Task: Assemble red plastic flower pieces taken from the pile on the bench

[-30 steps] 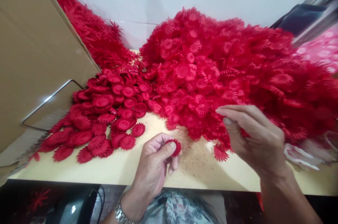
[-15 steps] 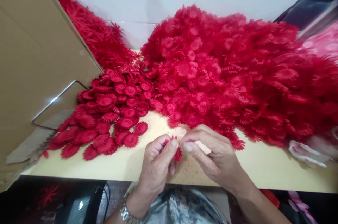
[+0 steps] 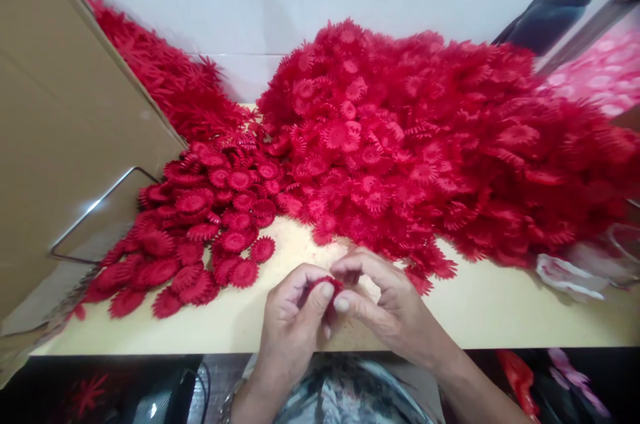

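A pale yellow desk (image 3: 480, 317) runs along a white wall, its front edge near the camera. Just above that edge, both hands meet on 1 small red flower piece (image 3: 331, 285): the left hand (image 3: 293, 321) has its grip clamped on it between thumb and forefinger, and the right hand (image 3: 387, 307) pinches the same piece from the other side, fingertips touching the left's. The fingers hide most of the piece.

Behind the hands a large heap of red flower pieces (image 3: 425, 144) covers most of the desk and rises against the wall. To the left lies a flatter spread of red discs (image 3: 200, 224), near a cardboard sheet (image 3: 60, 144) leaning at an angle with a metal wire frame (image 3: 95, 207) against it. More red spiky pieces (image 3: 160, 84) lie behind the cardboard. At the far right sit a pink heap (image 3: 600, 71) and crumpled clear plastic (image 3: 570, 274).

1 second ago the right hand was out at the heap's edge, well apart from the left; half a second ago it had reached the left hand, and now the 2 are closed together on the piece.
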`<action>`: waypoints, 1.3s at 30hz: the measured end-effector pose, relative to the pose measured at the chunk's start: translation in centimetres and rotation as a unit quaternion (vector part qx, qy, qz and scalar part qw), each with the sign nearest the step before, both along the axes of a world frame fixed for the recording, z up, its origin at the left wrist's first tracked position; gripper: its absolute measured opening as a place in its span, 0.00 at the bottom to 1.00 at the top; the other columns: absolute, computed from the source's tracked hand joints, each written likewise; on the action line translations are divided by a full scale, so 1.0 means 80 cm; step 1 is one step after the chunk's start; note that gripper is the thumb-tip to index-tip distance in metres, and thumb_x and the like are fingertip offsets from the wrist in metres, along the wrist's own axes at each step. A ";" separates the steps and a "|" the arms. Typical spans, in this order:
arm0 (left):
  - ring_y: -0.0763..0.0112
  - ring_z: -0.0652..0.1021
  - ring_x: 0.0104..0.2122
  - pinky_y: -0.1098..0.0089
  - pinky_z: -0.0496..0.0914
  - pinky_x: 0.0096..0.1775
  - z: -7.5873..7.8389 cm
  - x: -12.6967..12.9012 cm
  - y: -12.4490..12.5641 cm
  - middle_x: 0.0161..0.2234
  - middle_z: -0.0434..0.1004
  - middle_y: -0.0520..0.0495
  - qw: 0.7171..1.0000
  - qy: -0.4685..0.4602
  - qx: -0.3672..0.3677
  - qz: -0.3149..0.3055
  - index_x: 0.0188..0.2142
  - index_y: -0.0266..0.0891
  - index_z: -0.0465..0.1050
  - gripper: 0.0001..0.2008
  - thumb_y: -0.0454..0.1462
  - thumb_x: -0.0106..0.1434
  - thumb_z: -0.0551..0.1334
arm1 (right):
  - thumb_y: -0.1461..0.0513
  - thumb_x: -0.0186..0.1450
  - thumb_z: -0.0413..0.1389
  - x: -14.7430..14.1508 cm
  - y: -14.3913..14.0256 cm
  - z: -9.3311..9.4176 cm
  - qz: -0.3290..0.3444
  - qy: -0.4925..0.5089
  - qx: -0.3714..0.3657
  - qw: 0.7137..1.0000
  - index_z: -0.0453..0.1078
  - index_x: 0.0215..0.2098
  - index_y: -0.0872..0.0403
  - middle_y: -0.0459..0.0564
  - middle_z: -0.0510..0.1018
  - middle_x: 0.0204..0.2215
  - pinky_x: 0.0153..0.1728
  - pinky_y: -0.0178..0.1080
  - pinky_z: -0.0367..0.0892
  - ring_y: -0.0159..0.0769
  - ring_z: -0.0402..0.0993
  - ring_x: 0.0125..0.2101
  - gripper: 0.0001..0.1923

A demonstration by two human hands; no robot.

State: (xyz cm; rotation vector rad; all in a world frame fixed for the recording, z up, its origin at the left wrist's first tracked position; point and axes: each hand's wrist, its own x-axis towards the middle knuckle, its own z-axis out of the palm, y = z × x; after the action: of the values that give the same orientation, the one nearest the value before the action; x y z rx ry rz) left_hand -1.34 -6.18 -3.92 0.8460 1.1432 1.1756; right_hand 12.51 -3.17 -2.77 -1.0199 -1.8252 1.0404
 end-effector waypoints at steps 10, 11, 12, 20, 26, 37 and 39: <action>0.75 0.72 0.22 0.76 0.68 0.26 -0.002 0.006 0.004 0.22 0.73 0.53 0.996 0.050 0.071 0.032 0.28 0.38 0.73 0.02 0.35 0.56 0.62 | 0.64 0.62 0.52 0.002 -0.010 -0.004 -0.030 0.057 -0.051 0.997 0.68 0.32 0.54 0.46 0.70 0.27 0.28 0.33 0.66 0.30 0.69 0.28 0.03; 0.74 0.72 0.22 0.76 0.68 0.26 -0.001 0.006 0.005 0.23 0.73 0.52 0.994 0.059 0.081 0.036 0.29 0.39 0.74 0.02 0.34 0.56 0.63 | 0.64 0.62 0.52 0.003 -0.011 -0.006 -0.035 0.056 -0.048 0.997 0.67 0.32 0.54 0.46 0.70 0.27 0.29 0.33 0.66 0.31 0.69 0.29 0.03; 0.74 0.72 0.23 0.76 0.68 0.25 -0.001 0.008 0.007 0.25 0.73 0.52 0.993 0.067 0.094 0.037 0.29 0.40 0.75 0.02 0.34 0.56 0.63 | 0.63 0.63 0.52 0.004 -0.012 -0.007 -0.040 0.060 -0.046 0.996 0.67 0.32 0.54 0.46 0.70 0.27 0.29 0.33 0.66 0.30 0.68 0.29 0.03; 0.76 0.71 0.19 0.76 0.66 0.19 0.008 0.034 0.014 0.26 0.72 0.52 0.997 -0.006 0.074 -0.012 0.34 0.42 0.77 0.06 0.35 0.56 0.62 | 0.61 0.65 0.49 0.019 -0.012 -0.018 -0.101 0.088 -0.005 0.991 0.63 0.29 0.54 0.44 0.66 0.24 0.27 0.34 0.62 0.30 0.65 0.26 0.07; 0.77 0.72 0.21 0.76 0.69 0.25 0.012 0.043 0.011 0.24 0.75 0.52 0.998 -0.036 0.032 -0.045 0.39 0.40 0.74 0.10 0.35 0.56 0.63 | 0.60 0.66 0.44 0.028 -0.013 -0.018 -0.123 0.022 0.015 0.992 0.60 0.26 0.54 0.44 0.65 0.22 0.26 0.35 0.59 0.30 0.62 0.24 0.12; 0.75 0.71 0.20 0.75 0.67 0.22 0.006 0.063 0.011 0.21 0.72 0.52 0.993 -0.096 -0.007 -0.067 0.39 0.36 0.69 0.11 0.36 0.55 0.63 | 0.57 0.67 0.42 0.034 -0.011 -0.026 -0.147 0.058 -0.047 0.986 0.54 0.21 0.52 0.39 0.59 0.13 0.20 0.32 0.54 0.28 0.59 0.17 0.17; 0.76 0.71 0.18 0.75 0.66 0.20 0.009 0.066 0.013 0.21 0.71 0.52 0.991 -0.115 -0.028 -0.069 0.36 0.35 0.69 0.09 0.36 0.55 0.63 | 0.57 0.68 0.41 0.035 -0.010 -0.026 -0.161 0.064 -0.038 0.984 0.52 0.20 0.52 0.39 0.58 0.13 0.20 0.31 0.54 0.27 0.57 0.16 0.18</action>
State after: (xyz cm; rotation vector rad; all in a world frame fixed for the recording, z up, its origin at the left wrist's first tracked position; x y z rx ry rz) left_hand 3.98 -5.13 -3.23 0.7140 0.9100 1.0913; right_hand 15.29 -3.95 -4.85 -1.2168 -1.4679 0.9585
